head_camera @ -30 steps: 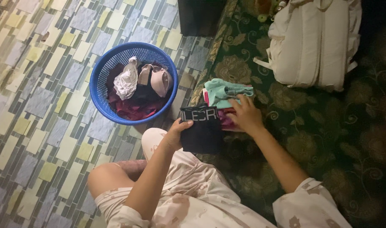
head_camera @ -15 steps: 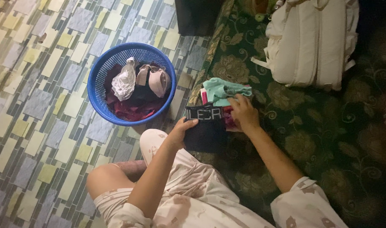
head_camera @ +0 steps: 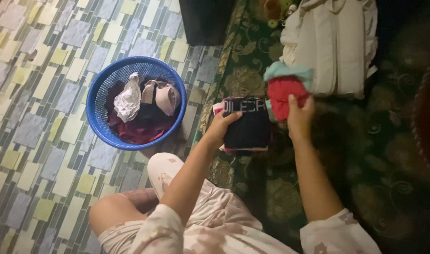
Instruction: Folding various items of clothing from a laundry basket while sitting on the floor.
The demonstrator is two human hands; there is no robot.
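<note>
Right of the round blue plastic basket [head_camera: 98,89] — still part full — left hand [head_camera: 220,128] grips folded black garment [head_camera: 247,126]; right hand [head_camera: 299,115] fingers clasp folded red and teal clothes [head_camera: 284,90].

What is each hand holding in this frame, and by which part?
Left hand grips the folded black garment at its waistband's left edge. Right hand lifts the red and teal clothes by their lower edge.

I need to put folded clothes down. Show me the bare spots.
Free: dark floral carpet right of the right hand, below the white backpack; tiled floor left of the blue basket. Crowded: folded pile under the left hand.
</note>
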